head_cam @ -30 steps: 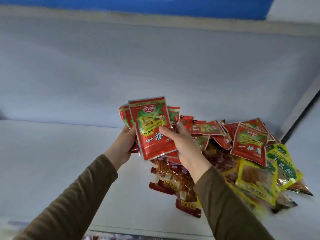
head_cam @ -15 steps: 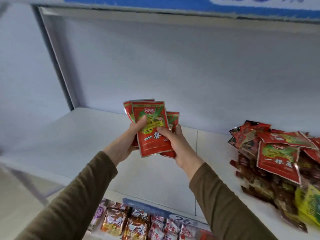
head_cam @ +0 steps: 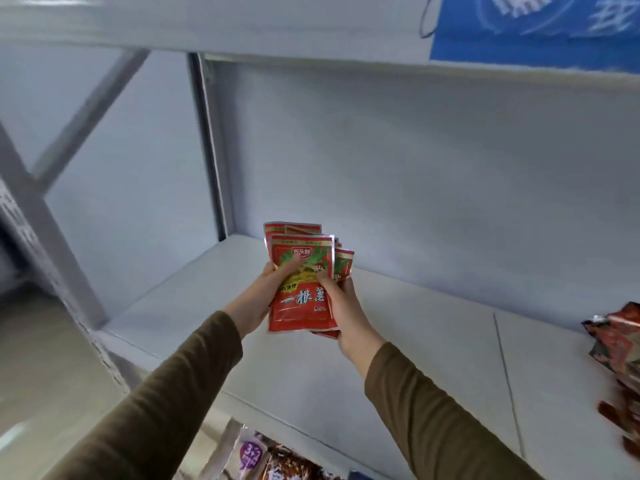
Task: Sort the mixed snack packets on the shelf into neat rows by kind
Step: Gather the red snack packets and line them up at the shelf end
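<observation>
A fanned stack of red snack packets [head_cam: 301,306], each with green-and-yellow artwork and white characters, is held upright above the left part of the white shelf [head_cam: 433,341]. My left hand [head_cam: 258,299] grips the stack's left edge, thumb across the front packet. My right hand [head_cam: 341,306] grips the right edge, thumb on the front. The mixed pile of packets [head_cam: 620,348] lies at the far right edge of the view, mostly cut off.
A grey upright post [head_cam: 211,147] and the shelf's side wall close off the left end. The shelf above [head_cam: 311,36] carries a blue sign [head_cam: 533,26]. Other packets [head_cam: 277,462] sit on the lower shelf.
Both hands carried the red stack leftward, away from the mixed pile. The view swung left with them, so the pile slid to the right edge and the shelf's left end appeared.
</observation>
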A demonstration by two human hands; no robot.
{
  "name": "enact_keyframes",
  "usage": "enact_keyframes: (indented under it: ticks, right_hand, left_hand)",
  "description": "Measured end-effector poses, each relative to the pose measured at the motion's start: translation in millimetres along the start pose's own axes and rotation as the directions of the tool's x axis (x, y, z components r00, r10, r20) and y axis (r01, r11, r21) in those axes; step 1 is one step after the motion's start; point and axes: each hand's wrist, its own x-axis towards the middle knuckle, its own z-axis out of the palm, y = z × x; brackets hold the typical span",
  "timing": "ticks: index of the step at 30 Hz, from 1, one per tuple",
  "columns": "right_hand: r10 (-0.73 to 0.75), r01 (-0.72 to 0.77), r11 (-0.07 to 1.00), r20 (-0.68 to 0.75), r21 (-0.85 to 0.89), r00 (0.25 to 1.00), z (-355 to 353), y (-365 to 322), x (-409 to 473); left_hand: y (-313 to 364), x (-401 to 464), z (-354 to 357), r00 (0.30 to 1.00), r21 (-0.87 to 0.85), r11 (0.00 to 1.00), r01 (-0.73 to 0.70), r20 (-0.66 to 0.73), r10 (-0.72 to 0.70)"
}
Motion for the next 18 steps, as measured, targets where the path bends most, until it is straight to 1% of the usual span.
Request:
enact_keyframes:
  ticks: [3, 6, 8, 11, 14, 18]
  right_hand:
    - [-0.009, 0.01, 1.0, -0.023, 0.016, 1.0, 32.2, 15.9, 31.2]
    - [-0.025, 0.025, 1.0, -0.048, 0.012, 0.999, 69.4, 26.9, 64.7]
    - [-0.047, 0.047, 0.999, -0.065, 0.007, 0.997, 98.4, 32.9, 86.1]
    - [-0.079, 0.078, 0.997, -0.116, -0.014, 0.99, 144.2, 39.7, 116.6]
    - [-0.105, 0.095, 0.994, -0.208, -0.057, 0.973, 185.2, 47.9, 147.5]
    - [-0.117, 0.119, 0.993, -0.247, -0.007, 0.962, 221.5, 45.2, 167.4]
  left_hand:
    - [4.0, 10.5, -39.7, 0.997, -0.034, 0.997, 0.072, -0.023, -0.073]
    - [9.1, 29.1, -83.7, 0.992, -0.01, 0.994, 0.109, -0.058, -0.109]
    - [12.9, 48.9, -114.3, 0.992, 0.011, 0.995, 0.098, -0.083, -0.097]
    - [23.0, 80.2, -160.7, 0.994, 0.03, 0.999, 0.045, -0.099, -0.041]
    - [30.4, 109.5, -202.7, 0.996, 0.055, 0.997, 0.056, -0.069, -0.052]
    - [38.4, 137.2, -230.8, 0.999, 0.088, 0.996, 0.034, -0.002, -0.034]
